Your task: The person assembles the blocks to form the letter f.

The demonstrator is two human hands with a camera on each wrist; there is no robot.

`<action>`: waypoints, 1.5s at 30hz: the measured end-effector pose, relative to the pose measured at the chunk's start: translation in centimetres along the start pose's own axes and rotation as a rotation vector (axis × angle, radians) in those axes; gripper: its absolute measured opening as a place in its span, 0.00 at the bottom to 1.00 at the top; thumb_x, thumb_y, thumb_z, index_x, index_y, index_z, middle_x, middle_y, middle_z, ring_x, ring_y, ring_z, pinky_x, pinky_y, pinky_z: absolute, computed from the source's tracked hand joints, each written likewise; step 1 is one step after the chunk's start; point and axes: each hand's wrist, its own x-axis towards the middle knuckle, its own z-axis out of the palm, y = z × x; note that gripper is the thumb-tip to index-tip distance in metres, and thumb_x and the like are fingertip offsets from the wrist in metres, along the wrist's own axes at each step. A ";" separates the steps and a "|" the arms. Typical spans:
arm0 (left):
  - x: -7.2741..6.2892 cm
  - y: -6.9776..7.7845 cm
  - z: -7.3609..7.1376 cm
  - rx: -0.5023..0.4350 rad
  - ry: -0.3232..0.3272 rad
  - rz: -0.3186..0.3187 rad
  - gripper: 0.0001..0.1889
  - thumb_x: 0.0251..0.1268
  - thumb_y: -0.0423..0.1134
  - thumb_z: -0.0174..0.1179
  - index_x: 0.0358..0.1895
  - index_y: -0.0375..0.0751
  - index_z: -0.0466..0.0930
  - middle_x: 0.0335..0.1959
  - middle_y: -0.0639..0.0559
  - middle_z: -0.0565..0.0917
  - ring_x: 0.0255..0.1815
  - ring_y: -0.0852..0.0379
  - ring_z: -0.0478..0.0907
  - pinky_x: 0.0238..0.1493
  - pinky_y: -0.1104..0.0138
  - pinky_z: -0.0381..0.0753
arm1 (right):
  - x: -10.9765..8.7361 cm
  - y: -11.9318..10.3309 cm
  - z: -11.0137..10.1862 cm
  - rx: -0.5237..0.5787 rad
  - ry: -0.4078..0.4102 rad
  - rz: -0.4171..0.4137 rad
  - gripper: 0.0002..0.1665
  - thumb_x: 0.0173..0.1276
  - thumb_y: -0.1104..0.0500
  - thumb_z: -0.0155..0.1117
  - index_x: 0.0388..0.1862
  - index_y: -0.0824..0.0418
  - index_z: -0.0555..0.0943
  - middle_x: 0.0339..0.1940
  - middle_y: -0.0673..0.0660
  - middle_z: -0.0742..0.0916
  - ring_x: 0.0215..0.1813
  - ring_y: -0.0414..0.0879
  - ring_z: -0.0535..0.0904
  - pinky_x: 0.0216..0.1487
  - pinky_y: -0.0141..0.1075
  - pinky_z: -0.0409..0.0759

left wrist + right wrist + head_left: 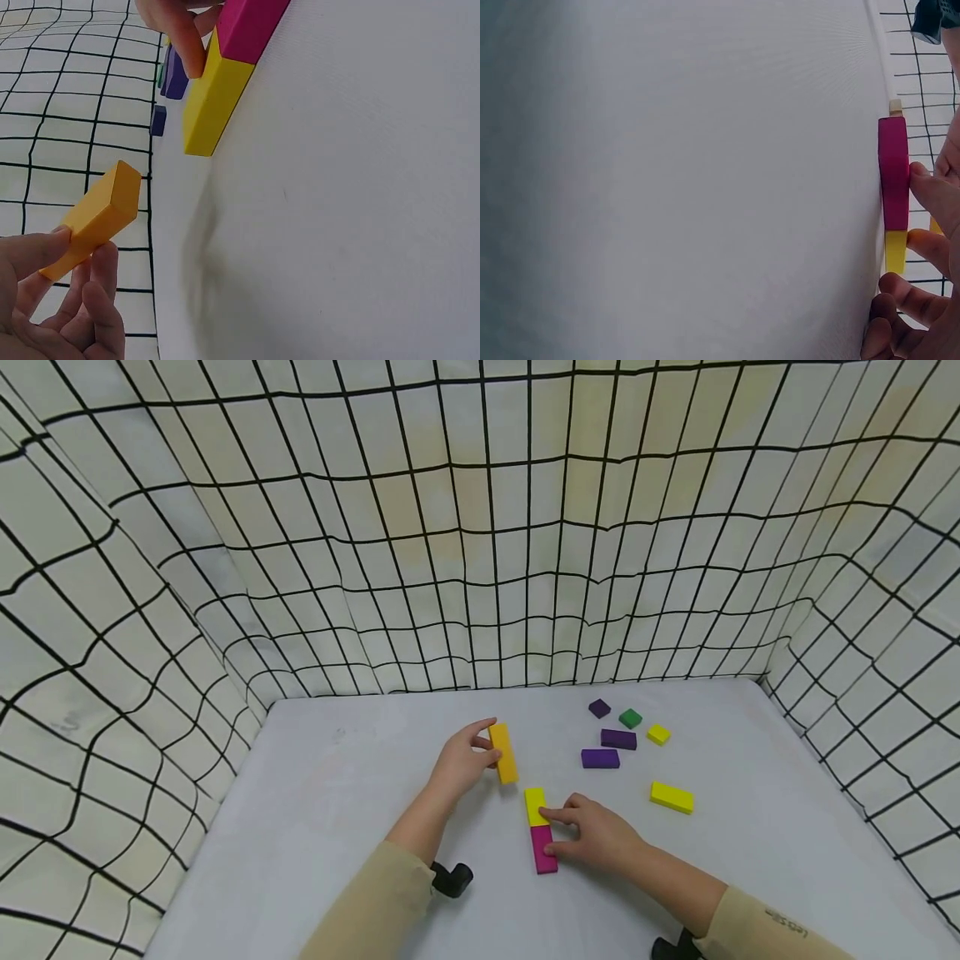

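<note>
My left hand [463,762] pinches the orange block [503,753] between thumb and fingers, which leaves its near end uncovered, probably so my fingertips don't get in its way. The block looks raised and tilted, just beyond the far end of the yellow block [534,800]. That one lies end to end with the magenta block [540,843], the two touching in one line. My right hand [600,833] grips nothing: thumb and index finger are spread narrowly, the thumb touching the magenta block and the index the yellow one, both from the right, I think to steady the joint.

Far right sit the loose pieces, perhaps set there to leave my hands room: two long purple blocks [601,759], small purple [599,708], green [631,718] and yellow [659,735] pieces, and nearer, a longer yellow bar [672,797].

The worktop [315,827] is pale and smooth, with soft shadows under my arms. Black netting [528,527] over pale backing walls it in on the left, right and far sides.
</note>
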 end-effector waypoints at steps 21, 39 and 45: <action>3.1 -1.4 3.6 -0.005 -0.032 -0.003 0.26 0.65 0.36 0.66 0.66 0.49 0.74 0.43 0.47 0.82 0.37 0.54 0.79 0.43 0.63 0.81 | 0.0 0.2 0.2 0.016 0.010 -0.027 0.35 0.56 0.38 0.75 0.63 0.44 0.81 0.40 0.45 0.78 0.40 0.40 0.73 0.39 0.34 0.79; 4.0 -1.8 4.0 0.188 -0.134 0.046 0.25 0.66 0.40 0.65 0.66 0.43 0.75 0.40 0.49 0.78 0.37 0.54 0.73 0.40 0.64 0.76 | -0.2 0.0 0.1 0.007 0.026 -0.028 0.35 0.56 0.38 0.75 0.63 0.43 0.82 0.40 0.45 0.78 0.39 0.40 0.72 0.38 0.34 0.78; 4.1 -1.7 4.0 0.231 -0.168 0.061 0.24 0.66 0.41 0.65 0.65 0.43 0.76 0.40 0.50 0.75 0.39 0.53 0.71 0.40 0.63 0.71 | -0.1 0.1 0.2 0.006 0.031 -0.035 0.35 0.56 0.38 0.74 0.63 0.43 0.82 0.40 0.45 0.77 0.39 0.40 0.72 0.38 0.33 0.77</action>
